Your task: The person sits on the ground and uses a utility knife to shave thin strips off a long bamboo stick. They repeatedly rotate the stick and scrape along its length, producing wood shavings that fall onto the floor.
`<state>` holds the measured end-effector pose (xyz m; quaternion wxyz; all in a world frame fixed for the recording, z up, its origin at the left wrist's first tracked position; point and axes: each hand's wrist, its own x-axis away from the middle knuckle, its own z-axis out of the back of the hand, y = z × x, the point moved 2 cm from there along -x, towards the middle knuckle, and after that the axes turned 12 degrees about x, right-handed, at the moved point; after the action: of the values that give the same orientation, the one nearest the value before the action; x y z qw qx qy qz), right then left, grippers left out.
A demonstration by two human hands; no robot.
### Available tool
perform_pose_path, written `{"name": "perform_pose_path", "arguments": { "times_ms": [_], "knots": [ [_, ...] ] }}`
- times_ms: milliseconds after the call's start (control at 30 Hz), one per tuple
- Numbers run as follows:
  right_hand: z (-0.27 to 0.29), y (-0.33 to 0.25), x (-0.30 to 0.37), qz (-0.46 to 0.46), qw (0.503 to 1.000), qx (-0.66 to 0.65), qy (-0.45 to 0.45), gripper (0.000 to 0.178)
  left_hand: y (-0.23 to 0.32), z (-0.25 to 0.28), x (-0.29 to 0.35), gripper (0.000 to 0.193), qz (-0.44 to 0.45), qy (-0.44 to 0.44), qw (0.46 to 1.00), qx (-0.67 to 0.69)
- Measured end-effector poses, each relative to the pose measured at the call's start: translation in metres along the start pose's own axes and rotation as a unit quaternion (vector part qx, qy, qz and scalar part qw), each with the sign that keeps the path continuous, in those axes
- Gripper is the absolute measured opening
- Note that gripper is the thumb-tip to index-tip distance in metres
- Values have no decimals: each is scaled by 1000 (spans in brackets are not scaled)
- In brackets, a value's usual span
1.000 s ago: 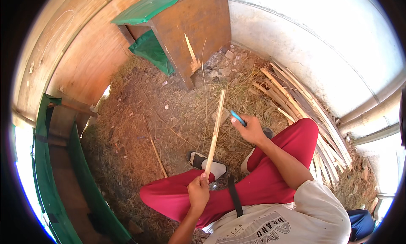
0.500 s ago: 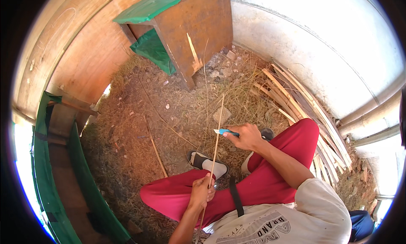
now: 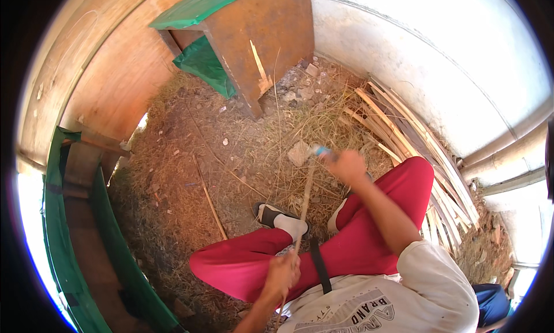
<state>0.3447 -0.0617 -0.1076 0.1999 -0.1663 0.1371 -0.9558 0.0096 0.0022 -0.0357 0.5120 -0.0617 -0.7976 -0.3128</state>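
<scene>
My left hand is closed round a thin strip of bamboo or wood, close to my left thigh. The strip slants up and away from that fist, and its lower end runs down past my wrist. In my right hand is a blue utility knife, held out over the ground in front of my right knee. Motion smears the knife and the hand. The strip's far end lies close beside the knife; whether the blade touches it I cannot tell.
A pile of split strips lies right of my right knee by the pale wall. Ahead stands a brown wooden box with green sheeting. Green-edged shelving is at left. A thin stick lies on the grassy ground.
My right hand has moved up and slightly right with the knife. The strip's far end has swung right and lower, and my left hand has shifted slightly lower.
</scene>
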Motion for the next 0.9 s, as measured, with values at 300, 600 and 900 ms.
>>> {"name": "perform_pose_path", "arguments": {
  "times_ms": [300, 600, 900],
  "knots": [
    [19, -3, 21, 94, 982, -126, 103, 48, 20, 49, 33, 45, -79, 91, 992, -27],
    [10, -42, 66, 292, 949, -106, 52, 45, 16, 31, -13, 53, -250, 118, 948, -156],
    [3, -40, 65, 280, 957, -34, 63, 44, 2, 22, -23, 51, -364, 149, 878, -273]
  ]
}}
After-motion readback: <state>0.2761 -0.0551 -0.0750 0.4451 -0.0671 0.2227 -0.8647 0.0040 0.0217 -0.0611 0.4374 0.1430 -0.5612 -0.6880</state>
